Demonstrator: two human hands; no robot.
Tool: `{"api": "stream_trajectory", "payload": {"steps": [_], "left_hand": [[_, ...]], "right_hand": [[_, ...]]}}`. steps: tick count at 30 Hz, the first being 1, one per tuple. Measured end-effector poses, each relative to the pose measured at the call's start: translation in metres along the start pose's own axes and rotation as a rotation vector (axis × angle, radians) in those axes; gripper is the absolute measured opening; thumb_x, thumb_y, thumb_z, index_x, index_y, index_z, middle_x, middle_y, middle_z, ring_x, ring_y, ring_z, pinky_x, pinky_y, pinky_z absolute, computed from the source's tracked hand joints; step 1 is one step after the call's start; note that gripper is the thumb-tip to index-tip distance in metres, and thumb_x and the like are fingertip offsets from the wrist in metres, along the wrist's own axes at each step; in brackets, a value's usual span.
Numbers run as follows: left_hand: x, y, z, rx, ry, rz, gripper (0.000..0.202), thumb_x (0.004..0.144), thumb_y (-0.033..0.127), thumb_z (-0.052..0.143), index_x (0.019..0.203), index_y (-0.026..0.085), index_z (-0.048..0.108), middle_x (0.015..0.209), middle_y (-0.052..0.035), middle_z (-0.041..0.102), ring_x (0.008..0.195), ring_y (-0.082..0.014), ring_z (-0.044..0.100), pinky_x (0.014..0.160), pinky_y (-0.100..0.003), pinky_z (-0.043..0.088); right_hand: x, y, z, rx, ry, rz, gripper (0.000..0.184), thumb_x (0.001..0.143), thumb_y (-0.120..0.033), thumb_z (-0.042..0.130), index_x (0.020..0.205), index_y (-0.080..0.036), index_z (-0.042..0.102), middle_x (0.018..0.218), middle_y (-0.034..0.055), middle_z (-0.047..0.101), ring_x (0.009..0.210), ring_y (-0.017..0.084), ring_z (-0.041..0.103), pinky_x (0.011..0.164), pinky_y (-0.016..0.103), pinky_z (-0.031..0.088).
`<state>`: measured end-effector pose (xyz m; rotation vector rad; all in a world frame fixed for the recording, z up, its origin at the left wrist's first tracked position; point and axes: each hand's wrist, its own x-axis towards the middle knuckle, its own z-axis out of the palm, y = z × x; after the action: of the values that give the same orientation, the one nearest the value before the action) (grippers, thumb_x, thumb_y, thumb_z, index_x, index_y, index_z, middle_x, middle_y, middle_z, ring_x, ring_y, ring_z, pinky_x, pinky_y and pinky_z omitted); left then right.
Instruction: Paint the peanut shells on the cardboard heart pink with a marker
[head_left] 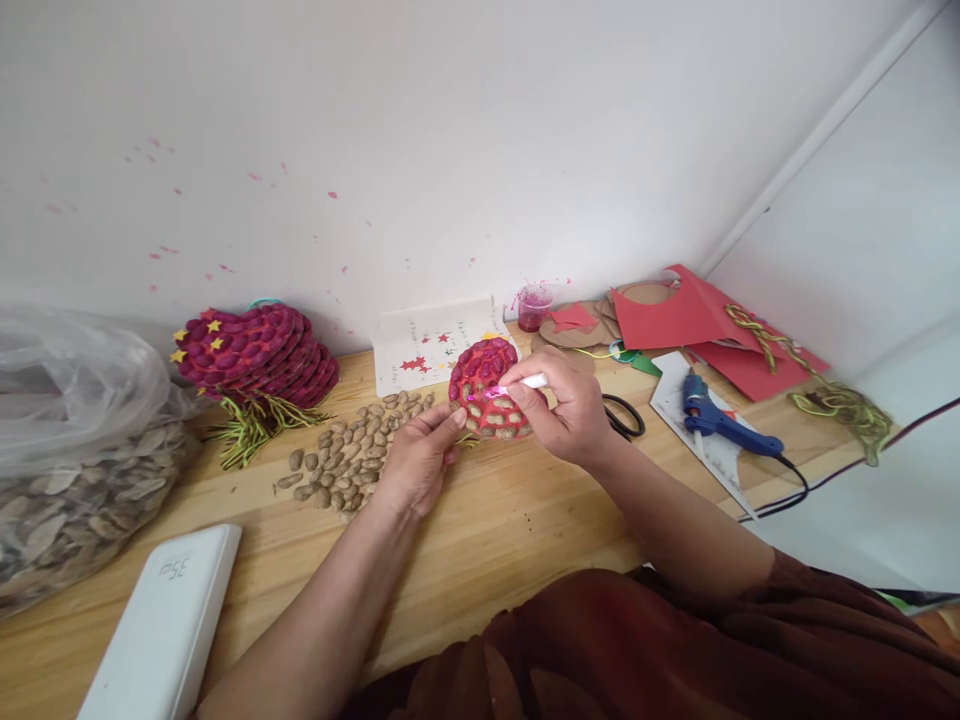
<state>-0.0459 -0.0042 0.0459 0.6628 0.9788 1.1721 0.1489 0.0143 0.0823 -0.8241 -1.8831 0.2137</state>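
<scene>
My left hand [422, 452] pinches the left edge of a round red disc [491, 388] covered with peanuts. Peanuts on its upper part are coated in magenta paint, while those on the lower part show their bare tan shells. In my right hand [559, 405] is a white-handled paintbrush [535, 381], its pink tip against the middle of the disc. Loose peanuts [352, 455] lie on the wooden table beside my left hand. Behind the disc is a white sheet [405, 345] with small red stars on it.
Finished-looking magenta peanut discs [255, 352] with yellow-green tassels are stacked at left, near a plastic bag of peanuts [90, 490] and a white power bank [165, 610]. A paint cup [534, 310], red paper [675, 315], a blue glue gun [724, 425] and black-handled scissors [628, 418] lie right.
</scene>
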Motion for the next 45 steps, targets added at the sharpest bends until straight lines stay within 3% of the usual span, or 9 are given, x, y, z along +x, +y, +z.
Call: {"api": "stream_trajectory", "payload": {"steps": [21, 45], "left_hand": [[0.0003, -0.0002, -0.0005, -0.028, 0.002, -0.026, 0.050, 0.044, 0.038, 0.104, 0.079, 0.012, 0.082, 0.079, -0.0051, 0.073, 0.058, -0.0052, 0.044, 0.043, -0.015, 0.029], [0.0007, -0.0046, -0.0026, 0.089, -0.026, 0.034, 0.047, 0.052, 0.044, 0.100, 0.084, 0.013, 0.083, 0.080, -0.0056, 0.072, 0.059, -0.0070, 0.041, 0.046, -0.018, 0.028]], "right_hand": [[0.0009, 0.0044, -0.0020, -0.015, 0.032, -0.031, 0.008, 0.098, -0.022, 0.061, 0.096, -0.022, 0.069, 0.086, 0.0037, 0.075, 0.080, 0.018, 0.066, 0.077, 0.034, 0.053], [0.0014, 0.0060, -0.0037, -0.016, 0.046, -0.031, 0.009, 0.098, -0.020, 0.061, 0.096, -0.022, 0.069, 0.088, 0.0041, 0.074, 0.083, 0.018, 0.066, 0.078, 0.034, 0.053]]}}
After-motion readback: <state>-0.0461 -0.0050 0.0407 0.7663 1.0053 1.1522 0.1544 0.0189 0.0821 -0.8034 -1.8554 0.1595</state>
